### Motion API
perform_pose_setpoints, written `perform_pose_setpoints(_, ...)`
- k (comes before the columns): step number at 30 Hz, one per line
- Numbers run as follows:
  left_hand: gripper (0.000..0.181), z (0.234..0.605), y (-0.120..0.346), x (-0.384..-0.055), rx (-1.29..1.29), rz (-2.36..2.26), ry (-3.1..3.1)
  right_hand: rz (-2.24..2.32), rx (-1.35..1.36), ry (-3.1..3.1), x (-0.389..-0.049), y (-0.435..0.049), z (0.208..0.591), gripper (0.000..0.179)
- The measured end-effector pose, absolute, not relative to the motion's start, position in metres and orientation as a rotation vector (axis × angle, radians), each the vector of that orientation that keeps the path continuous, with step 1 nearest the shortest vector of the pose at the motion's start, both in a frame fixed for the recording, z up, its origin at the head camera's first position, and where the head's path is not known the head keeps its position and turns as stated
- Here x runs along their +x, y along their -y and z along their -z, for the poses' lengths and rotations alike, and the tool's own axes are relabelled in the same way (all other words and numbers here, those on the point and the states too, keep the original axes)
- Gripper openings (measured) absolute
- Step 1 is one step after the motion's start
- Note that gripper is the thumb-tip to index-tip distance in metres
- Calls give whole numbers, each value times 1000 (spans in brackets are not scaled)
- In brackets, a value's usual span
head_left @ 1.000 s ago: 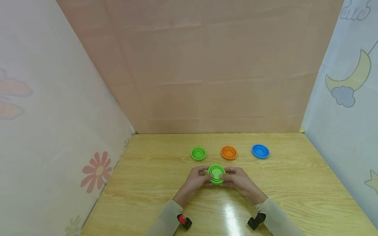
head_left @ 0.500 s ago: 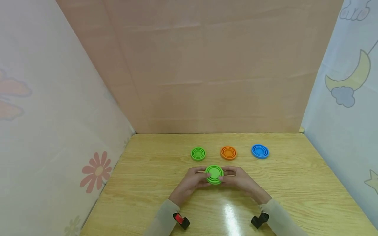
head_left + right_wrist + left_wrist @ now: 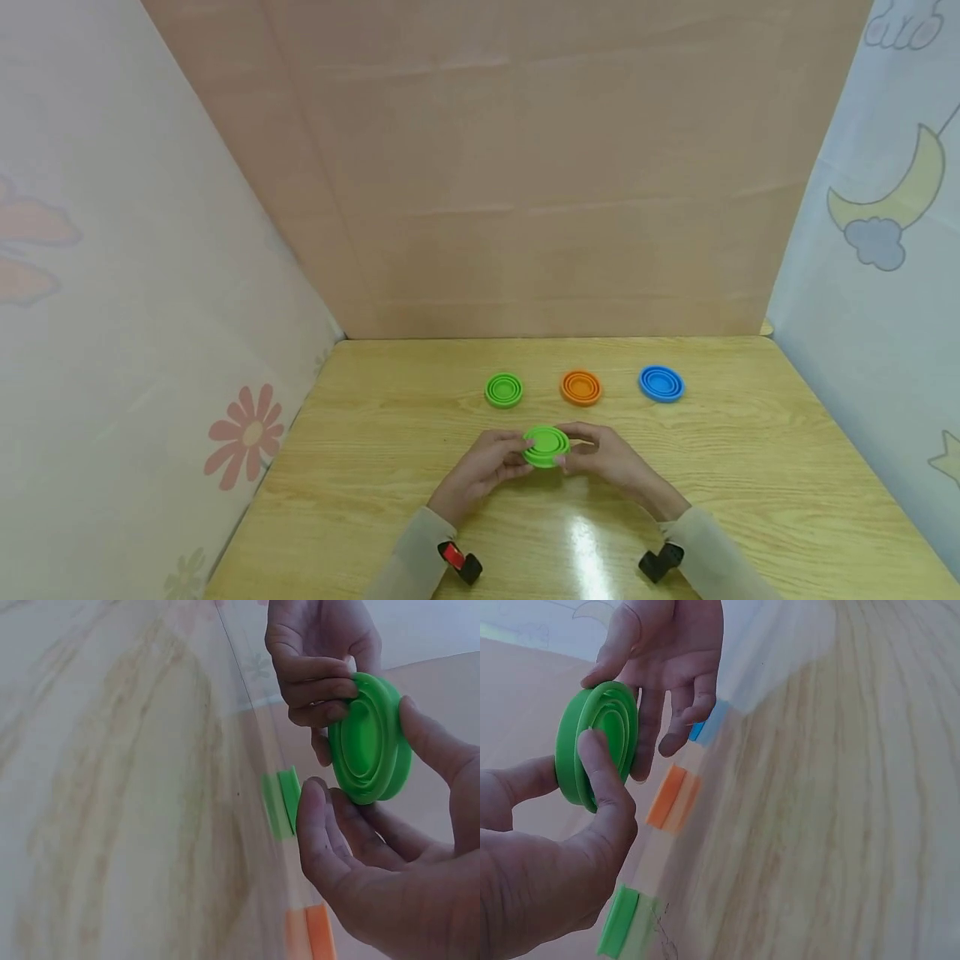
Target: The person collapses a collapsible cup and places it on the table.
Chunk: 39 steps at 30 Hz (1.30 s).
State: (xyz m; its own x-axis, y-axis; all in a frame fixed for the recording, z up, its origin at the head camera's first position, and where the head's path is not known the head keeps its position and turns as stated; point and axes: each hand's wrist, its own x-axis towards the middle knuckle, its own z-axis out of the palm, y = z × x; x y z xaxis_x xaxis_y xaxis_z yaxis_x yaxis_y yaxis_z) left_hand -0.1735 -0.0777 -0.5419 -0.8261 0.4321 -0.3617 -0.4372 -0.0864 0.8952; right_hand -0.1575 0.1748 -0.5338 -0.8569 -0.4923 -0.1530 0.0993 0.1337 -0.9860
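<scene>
A green collapsible cup [image 3: 546, 442], pressed flat into concentric rings, is held just above the table between both hands. My left hand [image 3: 482, 468] pinches its left side; in the left wrist view that thumb lies across the rings of the cup [image 3: 570, 750]. On the opposite side, my right hand [image 3: 617, 463] grips the rim between thumb and fingers, with some fingers apart from the cup, as the right wrist view shows. Beyond the hands a second green collapsed cup [image 3: 503, 390], an orange one [image 3: 581, 388] and a blue one [image 3: 661, 384] lie in a row.
The wooden table [image 3: 375, 417] has a glossy light reflection near its front. A brown panel [image 3: 525, 183] stands along the back edge. Pale printed walls [image 3: 150, 317] rise at the left and right. Each wrist wears a dark strap [image 3: 461, 562].
The green cup has shifted slightly left and tipped, so its ringed face now looks flatter and more of its near side shows. Both hands keep hold of it. The row of cups is unchanged.
</scene>
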Motion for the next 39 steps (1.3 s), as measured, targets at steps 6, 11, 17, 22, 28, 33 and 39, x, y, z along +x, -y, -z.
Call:
perform_pose_setpoints(6, 33, 539, 79, -174, 18, -1950, -1610, 1788, -310, -2009, -158, -173, 535, 65)
perform_pose_setpoints(11, 42, 539, 83, -175, 51, -1923, -1687, 1790, -154, -2026, -160, -170, 535, 67)
perform_pose_setpoints(17, 44, 535, 87, -178, 125, -1950, -1793, 1816, -70, -1992, -162, -170, 532, 66)
perform_pose_setpoints(22, 36, 535, 87, -179, 195, -1932, -1887, 1841, -95, -1917, -163, -173, 532, 59)
perform_pose_setpoints(28, 36, 535, 89, -179, 314, -1823, -2100, 1840, -145, -1835, -163, -172, 530, 54)
perform_pose_setpoints(33, 30, 537, 86, -181, 365, -1799, -2157, 1845, -127, -1747, -161, -174, 527, 57)
perform_pose_setpoints(39, 34, 536, 82, -183, 348, -1855, -2127, 1837, -150, -1738, -161, -182, 527, 64)
